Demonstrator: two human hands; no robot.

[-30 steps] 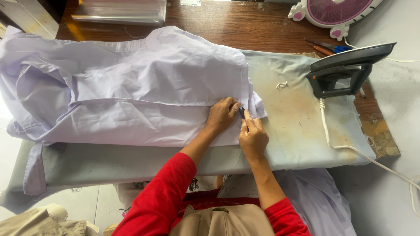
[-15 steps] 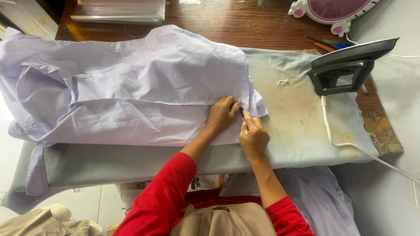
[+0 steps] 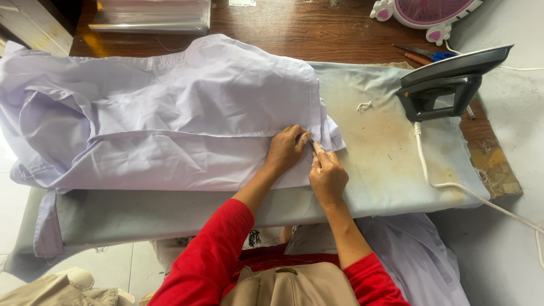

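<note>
Left hand fingertips (image 3: 304, 137): curled and closed, thumb against forefinger, pinching the side edge of the lilac garment (image 3: 170, 124); right hand fingertips (image 3: 316, 148): drawn together in a pinch on the same edge, touching those of the other hand. A small dark sliver (image 3: 311, 141) shows where the two pinches meet; it is too small for me to identify, and I cannot tell which hand holds it.

Left hand (image 3: 286, 148): palm down, resting on the cloth; right hand (image 3: 327, 175): just beside it, knuckles up, half on the garment, half on the ironing board cover (image 3: 391, 164); both forearms wear red sleeves.

Garment position: spread flat across the left and middle of the board, wrinkled, its right edge ending near the board's centre; the worked spot lies on that edge, towards the near side.

Step in hand, as I judge it: fine work on the garment edge, not pressing. The next move calls for a steady grip by both hands and taut cloth between them.

Iron (image 3: 447, 85): standing on its heel at the right end of the board, well apart from the hands; its white cord (image 3: 453, 184) trails over the cover. Beyond lie the wooden table (image 3: 294, 28), some pens (image 3: 422, 55) and a pink fan (image 3: 430, 11).
</note>
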